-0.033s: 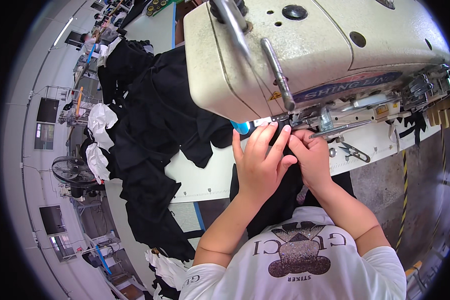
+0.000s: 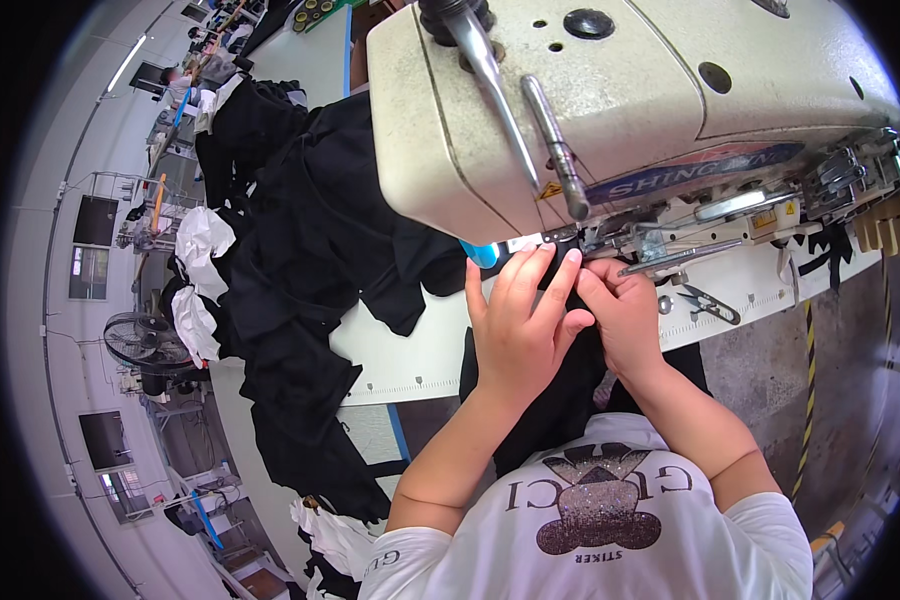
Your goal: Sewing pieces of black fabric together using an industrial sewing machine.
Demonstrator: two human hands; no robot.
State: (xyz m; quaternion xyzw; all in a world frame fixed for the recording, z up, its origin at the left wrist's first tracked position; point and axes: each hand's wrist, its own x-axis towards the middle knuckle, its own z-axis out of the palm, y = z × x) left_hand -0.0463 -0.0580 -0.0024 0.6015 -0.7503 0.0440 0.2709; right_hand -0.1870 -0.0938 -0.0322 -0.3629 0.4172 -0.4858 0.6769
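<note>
A cream industrial sewing machine (image 2: pixel 610 90) fills the top of the view. Under its needle area lies a piece of black fabric (image 2: pixel 560 400) that hangs down over the table edge toward my lap. My left hand (image 2: pixel 520 325) lies flat on the fabric with its fingers spread, pressing it down just in front of the needle. My right hand (image 2: pixel 625 315) is curled beside it, pinching the fabric close to the presser foot (image 2: pixel 610 250). The two hands touch each other.
A big heap of black garments (image 2: pixel 300 260) covers the white table (image 2: pixel 410 355) to my left, with white cloth pieces (image 2: pixel 202 240) at its edge. A floor fan (image 2: pixel 135 340) and other workstations stand far left. Small snips (image 2: pixel 705 300) lie on the table to the right.
</note>
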